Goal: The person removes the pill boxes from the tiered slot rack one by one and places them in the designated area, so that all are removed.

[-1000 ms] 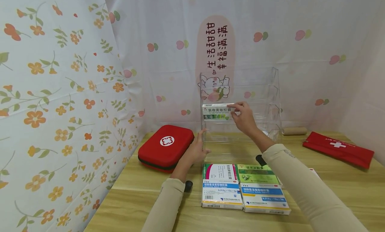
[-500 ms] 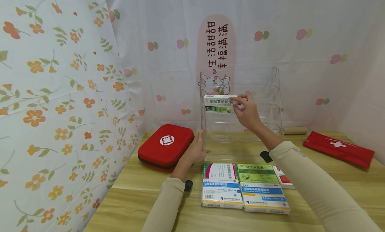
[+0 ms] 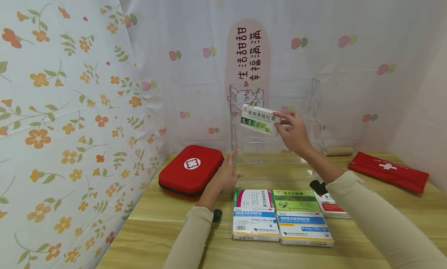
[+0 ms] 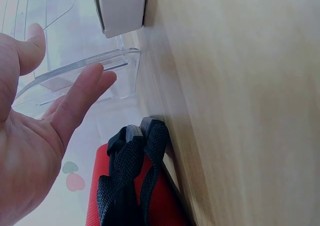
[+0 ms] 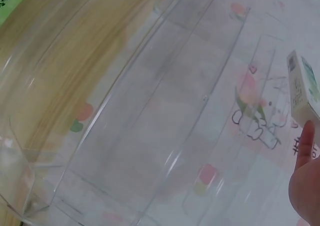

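Note:
My right hand (image 3: 294, 132) pinches a white and green medicine box (image 3: 259, 120) by its right end, tilted, in front of a clear tiered acrylic rack (image 3: 276, 159). In the right wrist view, a fingertip presses the end of the same medicine box (image 5: 303, 88). The left hand (image 3: 226, 176) is at the rack's left side, its fingers fairly straight. Seen from the left wrist, those fingers lie against or close to the clear side panel (image 4: 75, 70); firm contact is hard to tell.
Several medicine boxes lie flat in front of the rack, among them a blue-white box (image 3: 256, 224) and a green box (image 3: 295, 200). A red first-aid case (image 3: 191, 170) stands left. A red pouch (image 3: 388, 171) and a brown roll (image 3: 338, 151) lie right.
My right hand has lifted the medicine box up from the rack's tier and drawn it right, tilting it. The left hand has stayed at the rack's side.

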A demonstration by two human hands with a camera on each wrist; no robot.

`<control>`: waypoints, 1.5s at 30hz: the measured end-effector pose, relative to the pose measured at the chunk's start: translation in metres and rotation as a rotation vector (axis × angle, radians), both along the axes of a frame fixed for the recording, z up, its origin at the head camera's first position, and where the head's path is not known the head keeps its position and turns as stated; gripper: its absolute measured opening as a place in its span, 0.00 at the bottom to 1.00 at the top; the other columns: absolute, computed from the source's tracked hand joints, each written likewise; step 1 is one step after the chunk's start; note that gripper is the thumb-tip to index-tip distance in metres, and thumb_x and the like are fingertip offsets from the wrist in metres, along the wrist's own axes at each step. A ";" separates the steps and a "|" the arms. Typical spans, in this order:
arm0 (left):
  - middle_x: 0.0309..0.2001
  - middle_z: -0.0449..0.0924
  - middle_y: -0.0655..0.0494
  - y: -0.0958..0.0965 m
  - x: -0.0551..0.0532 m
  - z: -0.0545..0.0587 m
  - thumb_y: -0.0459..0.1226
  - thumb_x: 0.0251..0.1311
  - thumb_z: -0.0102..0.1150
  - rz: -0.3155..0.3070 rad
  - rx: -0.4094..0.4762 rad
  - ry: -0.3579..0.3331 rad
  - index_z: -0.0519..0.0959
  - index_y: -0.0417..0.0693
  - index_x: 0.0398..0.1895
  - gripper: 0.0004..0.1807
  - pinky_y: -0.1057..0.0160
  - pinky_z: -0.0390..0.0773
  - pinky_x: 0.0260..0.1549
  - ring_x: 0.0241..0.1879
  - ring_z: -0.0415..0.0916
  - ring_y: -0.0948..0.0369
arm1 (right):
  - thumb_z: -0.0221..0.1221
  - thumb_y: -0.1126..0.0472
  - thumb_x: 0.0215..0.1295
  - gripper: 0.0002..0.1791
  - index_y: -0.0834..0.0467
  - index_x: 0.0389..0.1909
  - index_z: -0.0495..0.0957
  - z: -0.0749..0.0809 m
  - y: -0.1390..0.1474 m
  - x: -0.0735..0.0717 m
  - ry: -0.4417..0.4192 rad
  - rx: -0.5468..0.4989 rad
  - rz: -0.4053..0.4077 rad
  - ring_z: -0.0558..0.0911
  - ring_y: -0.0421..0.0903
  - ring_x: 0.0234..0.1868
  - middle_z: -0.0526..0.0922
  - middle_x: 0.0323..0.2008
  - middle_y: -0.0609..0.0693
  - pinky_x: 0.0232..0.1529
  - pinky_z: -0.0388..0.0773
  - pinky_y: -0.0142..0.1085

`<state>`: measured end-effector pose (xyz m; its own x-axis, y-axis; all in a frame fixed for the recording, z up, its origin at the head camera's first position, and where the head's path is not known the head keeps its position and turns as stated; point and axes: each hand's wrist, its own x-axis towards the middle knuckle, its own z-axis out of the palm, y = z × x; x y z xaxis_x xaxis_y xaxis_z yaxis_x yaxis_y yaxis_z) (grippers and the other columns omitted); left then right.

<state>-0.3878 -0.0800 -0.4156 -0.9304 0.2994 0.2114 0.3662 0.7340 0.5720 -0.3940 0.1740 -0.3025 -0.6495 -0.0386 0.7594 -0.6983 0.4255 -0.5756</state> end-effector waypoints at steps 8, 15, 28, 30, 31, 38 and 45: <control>0.64 0.64 0.37 -0.001 -0.001 -0.001 0.39 0.63 0.65 -0.005 0.006 -0.012 0.39 0.67 0.75 0.50 0.48 0.80 0.50 0.44 0.78 0.49 | 0.56 0.68 0.71 0.16 0.68 0.57 0.78 0.001 0.012 0.023 -0.089 -0.012 0.064 0.80 0.55 0.48 0.66 0.52 0.60 0.38 0.78 0.21; 0.63 0.64 0.37 0.000 -0.002 -0.001 0.39 0.63 0.65 0.001 0.005 -0.021 0.39 0.69 0.75 0.50 0.51 0.82 0.46 0.35 0.76 0.54 | 0.52 0.68 0.73 0.17 0.67 0.59 0.77 -0.006 0.026 0.042 -0.131 0.007 0.070 0.79 0.40 0.39 0.68 0.53 0.60 0.33 0.78 0.22; 0.61 0.65 0.36 0.000 0.000 0.000 0.39 0.64 0.64 0.001 -0.006 -0.014 0.38 0.68 0.75 0.50 0.47 0.80 0.48 0.39 0.75 0.50 | 0.51 0.68 0.74 0.19 0.71 0.61 0.73 -0.022 0.050 0.074 -0.261 -0.014 0.160 0.82 0.36 0.36 0.75 0.57 0.64 0.33 0.81 0.27; 0.61 0.65 0.36 -0.001 -0.001 -0.001 0.38 0.63 0.65 -0.005 -0.006 0.000 0.39 0.66 0.76 0.50 0.47 0.80 0.48 0.38 0.75 0.50 | 0.54 0.68 0.73 0.19 0.70 0.62 0.73 -0.025 0.054 0.080 -0.267 -0.017 0.151 0.82 0.37 0.37 0.75 0.58 0.58 0.35 0.82 0.27; 0.61 0.65 0.36 -0.001 -0.001 -0.001 0.39 0.63 0.65 -0.006 -0.008 0.004 0.39 0.66 0.76 0.50 0.48 0.80 0.48 0.38 0.75 0.50 | 0.56 0.67 0.72 0.20 0.69 0.62 0.73 -0.027 0.056 0.082 -0.269 -0.021 0.147 0.82 0.36 0.39 0.75 0.58 0.57 0.37 0.82 0.28; 0.62 0.65 0.36 -0.001 -0.001 -0.001 0.39 0.63 0.65 -0.006 -0.005 -0.001 0.39 0.66 0.76 0.50 0.49 0.80 0.47 0.36 0.75 0.51 | 0.64 0.64 0.66 0.28 0.63 0.65 0.71 -0.036 0.071 0.098 -0.280 0.021 0.094 0.80 0.27 0.46 0.70 0.63 0.61 0.42 0.80 0.26; 0.64 0.64 0.36 0.000 -0.001 0.000 0.38 0.63 0.65 -0.001 0.001 -0.007 0.39 0.69 0.75 0.50 0.47 0.80 0.49 0.38 0.76 0.50 | 0.66 0.61 0.64 0.31 0.58 0.68 0.70 -0.040 0.085 0.112 -0.322 0.045 0.038 0.82 0.28 0.43 0.72 0.62 0.60 0.39 0.82 0.30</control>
<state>-0.3883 -0.0797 -0.4158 -0.9315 0.3002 0.2052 0.3630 0.7331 0.5752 -0.2815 0.2587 -0.3425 -0.8536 -0.0964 0.5119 -0.4990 0.4329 -0.7507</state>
